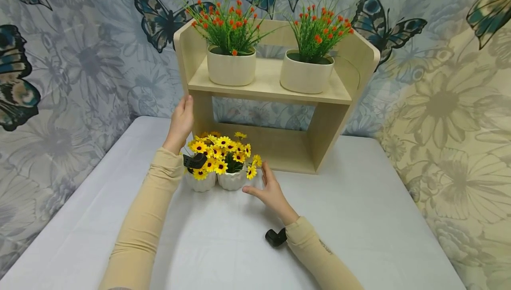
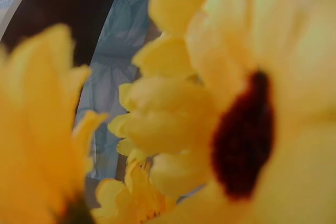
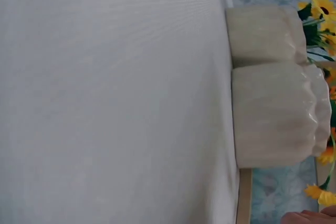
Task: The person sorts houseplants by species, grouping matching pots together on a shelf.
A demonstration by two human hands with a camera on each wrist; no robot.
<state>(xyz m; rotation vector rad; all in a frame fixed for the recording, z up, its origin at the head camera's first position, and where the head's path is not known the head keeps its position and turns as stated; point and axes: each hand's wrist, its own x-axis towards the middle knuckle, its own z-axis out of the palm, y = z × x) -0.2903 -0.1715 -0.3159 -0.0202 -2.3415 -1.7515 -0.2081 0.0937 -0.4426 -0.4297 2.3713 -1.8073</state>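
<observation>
My left hand (image 1: 180, 123) is at the left side panel of a pale wooden two-tier shelf (image 1: 223, 88), fingers straight up along its front edge. Two small white scalloped pots, the left pot (image 1: 201, 183) and the right pot (image 1: 233, 181), stand side by side before the shelf, full of yellow daisies (image 1: 219, 153). Beside the right pot my right hand (image 1: 275, 194) is spread, thumb apart from the fingers, holding nothing. Blurred yellow petals (image 2: 173, 114) fill the left wrist view. In the right wrist view, fingertips (image 3: 310, 217) show below the nearer pot (image 3: 278, 116).
On the upper tier stand two larger white pots with orange-red flowers, one left (image 1: 231, 68) and one right (image 1: 306, 75). A white cloth (image 1: 223, 245) covers the table. Butterfly-patterned fabric (image 1: 92, 68) hangs behind and at both sides.
</observation>
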